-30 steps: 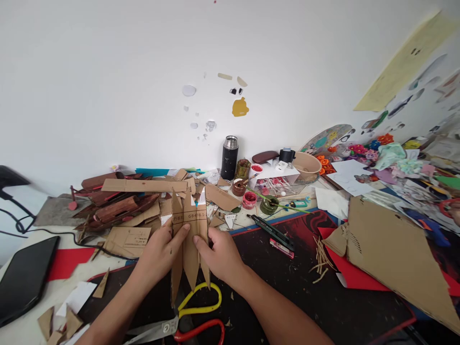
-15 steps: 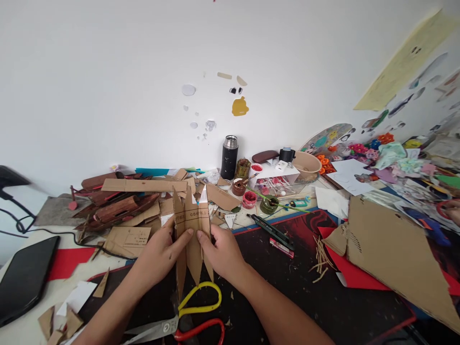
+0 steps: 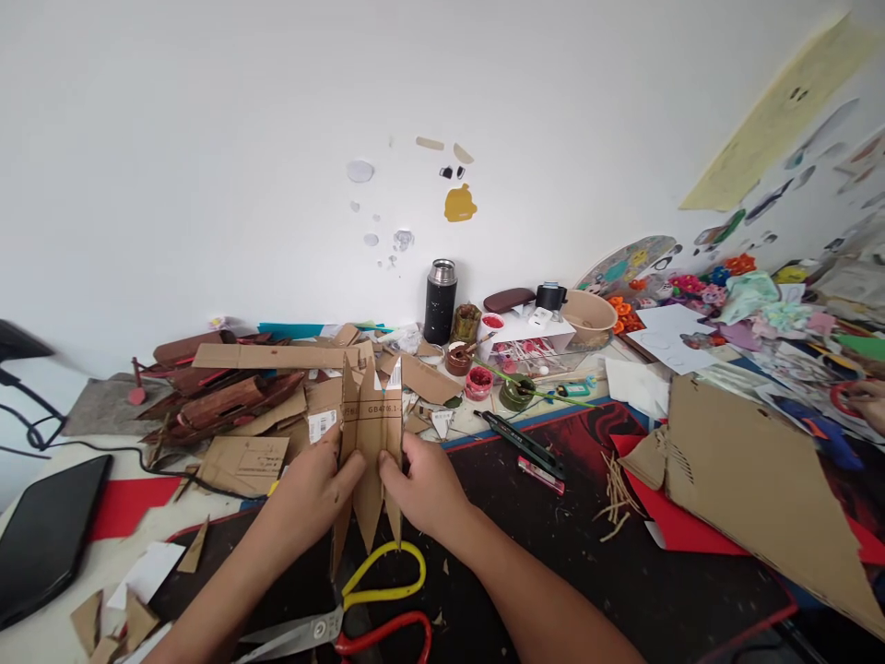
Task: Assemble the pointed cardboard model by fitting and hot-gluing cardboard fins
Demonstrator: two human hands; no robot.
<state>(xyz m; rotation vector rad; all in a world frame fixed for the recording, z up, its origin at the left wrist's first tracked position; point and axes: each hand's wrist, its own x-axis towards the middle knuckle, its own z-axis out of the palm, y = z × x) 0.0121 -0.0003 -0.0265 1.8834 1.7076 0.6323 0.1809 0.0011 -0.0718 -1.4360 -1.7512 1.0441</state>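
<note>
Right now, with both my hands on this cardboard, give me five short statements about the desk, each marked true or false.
1. The left hand and right hand both hold the cardboard. True.
2. The scissors have one yellow and one red handle. True.
3. The scissors are in the right hand. False: they lie on the dark mat.
4. The black bottle stands upright near the wall. True.
5. The bowl is left of the bottle. False: it is to the right.

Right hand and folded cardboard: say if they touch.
Touching. The head view shows the right hand with its thumb against the front of the folded cardboard.
</note>
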